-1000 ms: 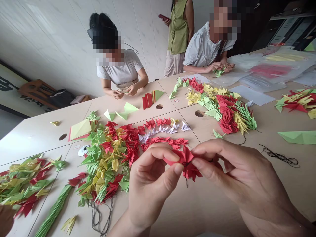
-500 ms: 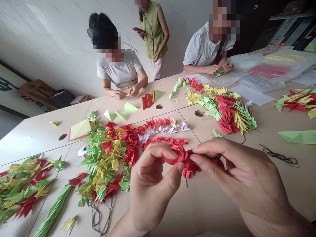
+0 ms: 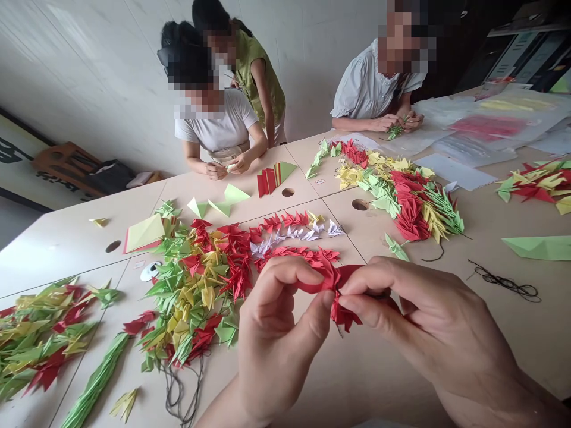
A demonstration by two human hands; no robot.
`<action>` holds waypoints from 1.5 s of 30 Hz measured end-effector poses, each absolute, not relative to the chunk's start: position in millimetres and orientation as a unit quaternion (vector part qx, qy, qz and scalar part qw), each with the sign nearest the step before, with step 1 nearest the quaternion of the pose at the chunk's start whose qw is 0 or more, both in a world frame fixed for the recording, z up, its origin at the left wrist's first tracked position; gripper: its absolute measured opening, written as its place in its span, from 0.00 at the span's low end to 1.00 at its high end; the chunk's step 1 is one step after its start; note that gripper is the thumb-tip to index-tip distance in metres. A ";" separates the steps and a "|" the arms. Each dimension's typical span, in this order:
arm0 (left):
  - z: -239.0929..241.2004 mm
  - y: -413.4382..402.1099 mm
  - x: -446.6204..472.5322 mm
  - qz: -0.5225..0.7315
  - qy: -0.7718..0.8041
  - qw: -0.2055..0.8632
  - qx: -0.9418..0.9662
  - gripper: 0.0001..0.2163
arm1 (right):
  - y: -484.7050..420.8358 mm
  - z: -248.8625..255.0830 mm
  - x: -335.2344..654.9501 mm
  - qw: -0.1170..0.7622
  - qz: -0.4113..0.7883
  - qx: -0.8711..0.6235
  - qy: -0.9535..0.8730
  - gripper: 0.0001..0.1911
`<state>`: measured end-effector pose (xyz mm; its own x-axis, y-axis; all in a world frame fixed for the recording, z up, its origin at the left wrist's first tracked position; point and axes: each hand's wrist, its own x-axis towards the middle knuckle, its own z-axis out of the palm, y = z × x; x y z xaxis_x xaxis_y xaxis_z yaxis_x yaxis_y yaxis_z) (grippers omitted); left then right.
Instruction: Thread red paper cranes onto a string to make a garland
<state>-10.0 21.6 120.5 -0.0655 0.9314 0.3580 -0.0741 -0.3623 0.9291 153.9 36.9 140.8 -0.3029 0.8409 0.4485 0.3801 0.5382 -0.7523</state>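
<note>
Just above the beige table (image 3: 366, 374), my left hand (image 3: 279, 333) and my right hand (image 3: 428, 321) both pinch a small cluster of red paper cranes (image 3: 341, 291). A thin dark thread hangs below the cluster. Left thumb and forefinger grip its left side, and the right fingers close on its right side. Behind my hands lies a strand of red and white cranes (image 3: 294, 238), and to the left a heap of green, yellow and red cranes (image 3: 196, 285).
Two seated people (image 3: 214, 131) (image 3: 379, 89) fold paper across the table; a third person in a green top (image 3: 254, 71) leans in behind. More crane heaps lie at far right (image 3: 401, 190) and far left (image 3: 40, 333). Black thread (image 3: 508, 284) and a green folded sheet (image 3: 539, 246) lie at right.
The person in the green top has walked left and now bends over the seated person. My hands shifted slightly on the red crane cluster, still gripping it.
</note>
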 end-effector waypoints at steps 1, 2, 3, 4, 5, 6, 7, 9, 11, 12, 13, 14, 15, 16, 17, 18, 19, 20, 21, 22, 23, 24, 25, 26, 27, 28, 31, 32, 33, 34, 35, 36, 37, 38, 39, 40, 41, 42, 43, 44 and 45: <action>120.7 21.6 -10.0 0.615 0.391 0.408 0.550 0.07 | 36.5 141.0 153.7 0.438 0.262 -0.399 -0.762 0.08; 120.7 21.6 -10.0 0.614 0.390 0.409 0.551 0.07 | 36.0 141.2 153.6 0.443 0.262 -0.397 -0.760 0.08; 120.6 21.6 -10.1 0.614 0.389 0.409 0.552 0.07 | 35.3 141.6 153.6 0.448 0.263 -0.396 -0.758 0.08; 120.6 21.5 -10.3 0.613 0.389 0.411 0.552 0.07 | 34.7 141.9 153.6 0.451 0.266 -0.395 -0.755 0.08; 120.5 21.2 -10.5 0.612 0.388 0.413 0.551 0.08 | 34.3 142.1 153.6 0.451 0.271 -0.394 -0.754 0.08; 120.5 20.8 -10.7 0.612 0.387 0.415 0.551 0.08 | 34.2 142.2 153.7 0.450 0.276 -0.391 -0.753 0.07; 120.4 20.2 -10.9 0.611 0.385 0.417 0.551 0.08 | 34.3 142.1 153.8 0.451 0.281 -0.387 -0.754 0.07; 120.4 19.1 -11.3 0.611 0.383 0.421 0.551 0.08 | 35.2 141.7 154.1 0.452 0.288 -0.376 -0.756 0.07; 120.1 18.4 -11.7 0.612 0.382 0.422 0.549 0.07 | 36.2 141.4 154.5 0.451 0.287 -0.376 -0.757 0.07; 119.8 18.3 -12.0 0.612 0.384 0.422 0.547 0.07 | 36.4 141.4 154.8 0.448 0.285 -0.379 -0.758 0.07; 119.6 18.5 -12.2 0.614 0.385 0.421 0.545 0.07 | 36.4 141.5 155.0 0.444 0.282 -0.380 -0.761 0.07; 119.3 18.8 -12.4 0.615 0.385 0.421 0.544 0.06 | 36.2 141.7 155.2 0.439 0.278 -0.381 -0.764 0.07; 119.1 19.3 -12.5 0.616 0.386 0.420 0.544 0.06 | 35.9 141.9 155.2 0.435 0.274 -0.382 -0.768 0.07; 118.9 19.9 -12.6 0.616 0.386 0.420 0.543 0.06 | 35.6 142.1 155.1 0.432 0.268 -0.383 -0.771 0.07; 118.8 20.4 -12.6 0.617 0.386 0.420 0.543 0.06 | 35.3 142.2 155.0 0.431 0.262 -0.385 -0.773 0.07; 118.7 20.9 -12.5 0.617 0.386 0.420 0.542 0.07 | 35.1 142.3 154.7 0.430 0.257 -0.387 -0.774 0.07; 118.6 21.2 -12.4 0.617 0.387 0.422 0.540 0.07 | 35.0 142.4 154.6 0.431 0.253 -0.389 -0.774 0.07; 118.4 21.3 -12.3 0.617 0.387 0.424 0.538 0.07 | 35.0 142.4 154.5 0.434 0.253 -0.388 -0.773 0.07; 118.2 21.3 -12.2 0.618 0.386 0.427 0.536 0.07 | 35.0 142.4 154.5 0.437 0.255 -0.385 -0.772 0.07; 118.0 21.3 -12.2 0.619 0.383 0.429 0.534 0.07 | 35.1 142.3 154.7 0.439 0.257 -0.380 -0.773 0.07; 117.8 21.2 -12.1 0.621 0.381 0.431 0.533 0.06 | 35.1 142.0 155.0 0.440 0.259 -0.375 -0.774 0.06; 117.7 21.1 -12.1 0.623 0.378 0.431 0.532 0.06 | 35.0 141.4 155.4 0.441 0.259 -0.373 -0.774 0.06; 117.6 21.0 -12.0 0.626 0.374 0.431 0.531 0.06 | 34.9 140.7 155.7 0.441 0.257 -0.373 -0.775 0.06; 117.6 21.0 -12.0 0.630 0.372 0.429 0.530 0.06 | 34.8 139.6 155.9 0.441 0.254 -0.376 -0.775 0.06; 117.8 21.0 -12.0 0.633 0.372 0.426 0.529 0.06 | 34.7 138.4 156.0 0.442 0.249 -0.380 -0.773 0.05; 118.0 21.0 -12.0 0.635 0.373 0.423 0.528 0.06 | 34.6 137.2 155.9 0.442 0.245 -0.386 -0.772 0.04; 118.3 20.4 -12.6 0.636 0.375 0.417 0.530 0.07 | 35.1 134.7 154.9 0.446 0.237 -0.388 -0.771 0.04; 118.3 20.1 -13.0 0.634 0.375 0.416 0.533 0.07 | 35.5 134.6 154.5 0.449 0.232 -0.386 -0.772 0.04; 118.0 19.9 -13.4 0.631 0.374 0.417 0.536 0.07 | 35.9 134.9 154.2 0.451 0.227 -0.384 -0.773 0.04; 117.6 19.6 -13.8 0.629 0.373 0.418 0.539 0.07 | 36.4 135.4 154.0 0.453 0.221 -0.384 -0.773 0.05; 117.2 19.4 -14.2 0.626 0.372 0.420 0.542 0.07 | 36.8 136.1 153.9 0.454 0.216 -0.386 -0.773 0.05; 116.8 19.3 -14.5 0.624 0.370 0.423 0.543 0.07 | 37.1 136.8 154.0 0.455 0.215 -0.387 -0.773 0.05; 116.4 19.4 -14.6 0.623 0.368 0.425 0.544 0.07 | 37.2 137.3 154.3 0.455 0.218 -0.388 -0.771 0.05; 116.1 19.5 -14.6 0.622 0.367 0.427 0.544 0.07 | 37.2 137.5 154.7 0.457 0.223 -0.390 -0.768 0.05; 116.0 19.7 -14.4 0.623 0.365 0.428 0.543 0.08 | 37.0 137.6 155.2 0.461 0.229 -0.390 -0.764 0.05; 116.0 19.9 -14.1 0.624 0.362 0.429 0.543 0.08 | 36.7 137.4 155.9 0.465 0.236 -0.389 -0.760 0.05; 116.2 20.2 -13.7 0.626 0.359 0.429 0.544 0.08 | 36.3 137.1 156.6 0.467 0.243 -0.386 -0.757 0.05; 116.4 20.4 -13.3 0.628 0.356 0.428 0.544 0.08 | 35.8 136.8 157.2 0.468 0.249 -0.384 -0.756 0.04; 116.8 20.6 -12.9 0.629 0.352 0.429 0.544 0.08 | 35.4 136.5 157.8 0.466 0.256 -0.382 -0.756 0.04; 117.1 20.8 -12.6 0.631 0.349 0.431 0.543 0.08 | 34.9 136.4 158.3 0.465 0.261 -0.380 -0.756 0.05; 117.5 21.0 -12.4 0.632 0.345 0.433 0.542 0.08 | 34.4 136.4 158.6 0.462 0.266 -0.378 -0.757 0.05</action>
